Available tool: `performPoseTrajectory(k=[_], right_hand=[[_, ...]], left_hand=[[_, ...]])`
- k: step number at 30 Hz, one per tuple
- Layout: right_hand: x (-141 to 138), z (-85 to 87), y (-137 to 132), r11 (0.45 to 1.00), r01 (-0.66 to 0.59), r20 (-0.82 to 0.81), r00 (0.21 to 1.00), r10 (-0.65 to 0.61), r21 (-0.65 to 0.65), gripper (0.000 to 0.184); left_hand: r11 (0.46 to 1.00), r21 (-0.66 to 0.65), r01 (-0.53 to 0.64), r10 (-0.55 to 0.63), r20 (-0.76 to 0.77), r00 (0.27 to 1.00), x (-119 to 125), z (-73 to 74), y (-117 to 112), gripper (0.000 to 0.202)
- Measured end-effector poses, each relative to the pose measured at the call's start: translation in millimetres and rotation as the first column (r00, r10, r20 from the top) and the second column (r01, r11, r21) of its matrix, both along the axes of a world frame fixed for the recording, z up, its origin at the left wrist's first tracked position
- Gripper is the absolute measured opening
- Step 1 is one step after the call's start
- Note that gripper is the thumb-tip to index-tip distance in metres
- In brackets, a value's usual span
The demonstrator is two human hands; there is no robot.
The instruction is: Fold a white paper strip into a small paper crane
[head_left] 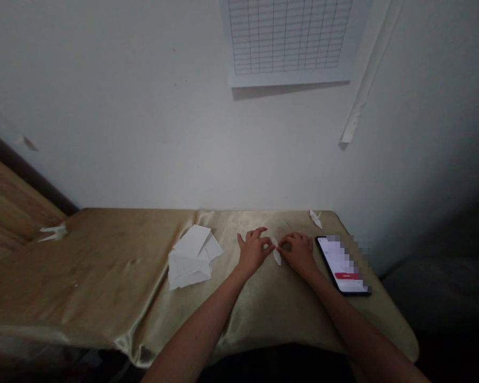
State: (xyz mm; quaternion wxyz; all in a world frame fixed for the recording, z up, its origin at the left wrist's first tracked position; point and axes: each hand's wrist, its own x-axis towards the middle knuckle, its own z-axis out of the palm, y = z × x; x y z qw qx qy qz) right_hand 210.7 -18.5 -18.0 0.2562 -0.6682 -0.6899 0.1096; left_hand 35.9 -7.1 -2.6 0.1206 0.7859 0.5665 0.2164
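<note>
On a satin-covered table below a grid chart, paper lies.

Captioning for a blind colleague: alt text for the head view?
The left hand and right hand hold a folded white paper between them on a satin-covered table. Loose white paper sheets lie to the left, a smartphone to the right.

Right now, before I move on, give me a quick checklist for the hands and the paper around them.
1. Folded white paper between the left hand and right hand: ok, both touch it.
2. White paper stack apart from the hands: ok.
3. Phone beside the right hand, not under it: ok.
4. Paper crane at the far table edge, apart from the hands: ok.
5. Satin table cover smooth: not ok, it is wrinkled.
6. Fold crispness: cannot tell, too small.
</note>
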Motion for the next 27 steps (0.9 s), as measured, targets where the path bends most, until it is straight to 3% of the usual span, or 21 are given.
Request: performPoseTrajectory(k=[10,18,27], right_hand=[[-1.3,3.2,-2.2,1.000,0.003,0.007,1.000,-0.003,0.020,0.010],[0.6,2.9,-1.2,1.000,-0.009,0.004,1.000,0.009,0.021,0.011],[5.5,-1.2,-1.5,0.997,0.018,0.056,0.998,-0.023,0.079,0.018]], left_hand=[[0.999,0.024,-0.034,0.034,-0.007,0.999,0.5,-2.8,-0.4,0.021],[1.000,0.004,0.000,0.000,0.003,1.000,-0.6,-0.8,-0.3,0.012],[0.999,-0.004,-0.045,0.045,-0.061,0.997,-3.9,-1.9,-0.3,0.025]])
